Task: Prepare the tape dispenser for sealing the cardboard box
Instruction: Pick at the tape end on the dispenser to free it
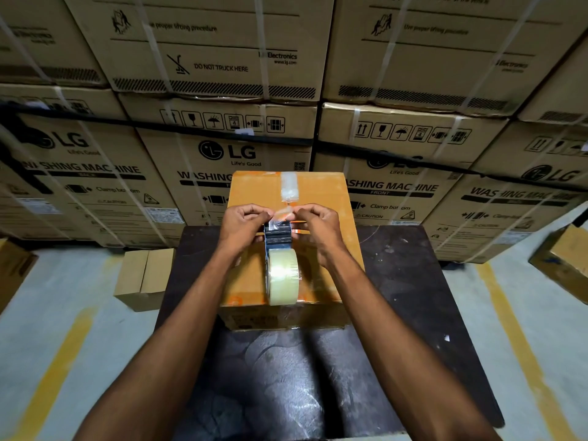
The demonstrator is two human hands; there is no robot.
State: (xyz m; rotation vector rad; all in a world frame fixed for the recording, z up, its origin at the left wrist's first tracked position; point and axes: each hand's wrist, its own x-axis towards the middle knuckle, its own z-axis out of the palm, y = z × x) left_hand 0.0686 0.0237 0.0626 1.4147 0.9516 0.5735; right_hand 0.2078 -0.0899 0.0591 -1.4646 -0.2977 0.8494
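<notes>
A tape dispenser point(277, 234) with a dark blue frame and a roll of clear tape point(282, 276) rests on top of an orange-brown cardboard box point(254, 189). My left hand point(243, 226) grips the left side of the dispenser's head. My right hand point(313, 229) is on its right side, and its fingertips pinch the loose end of clear tape point(281, 214) above the head. A strip of clear tape point(289, 189) lies on the box's far top edge.
The box stands on a dark table point(413, 281). A small cardboard carton point(144, 278) sits on the floor to the left, another carton point(563, 262) at far right. A wall of large stacked washing machine boxes point(222, 122) rises behind. Yellow floor lines run on both sides.
</notes>
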